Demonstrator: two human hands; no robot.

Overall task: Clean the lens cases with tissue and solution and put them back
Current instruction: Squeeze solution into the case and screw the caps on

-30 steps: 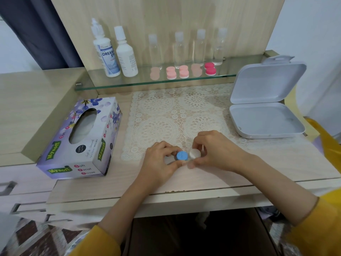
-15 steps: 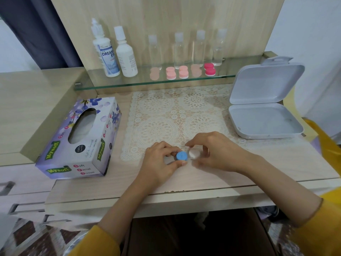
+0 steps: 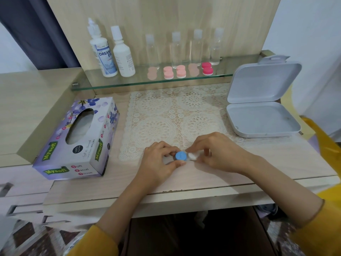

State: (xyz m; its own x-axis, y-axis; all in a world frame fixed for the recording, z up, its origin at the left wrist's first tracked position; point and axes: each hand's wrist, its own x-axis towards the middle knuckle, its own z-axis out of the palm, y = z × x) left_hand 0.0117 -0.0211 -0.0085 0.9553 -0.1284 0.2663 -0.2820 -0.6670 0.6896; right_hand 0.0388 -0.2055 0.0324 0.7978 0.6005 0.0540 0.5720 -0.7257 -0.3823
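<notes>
Grip matters: left hand (image 3: 156,163) fingers hold the lens case (image 3: 186,157) by its blue cap (image 3: 180,156), right hand (image 3: 217,154) fingers seemingly pinch the white cap (image 3: 192,156), so twist gently.

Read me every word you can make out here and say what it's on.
"Mysoft": tissue box, several spots.
"Soft Facial Tissue": same box.
"Soft & Smooth": same box, faint.
"DREAM EYE": left solution bottle; finer print blurred.
Label on right white bottle: too small to read.

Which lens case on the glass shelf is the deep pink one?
The rightmost lens case on the glass shelf. Its two caps are deep magenta over white bases; the other cases in the row are all pale pink.
</notes>
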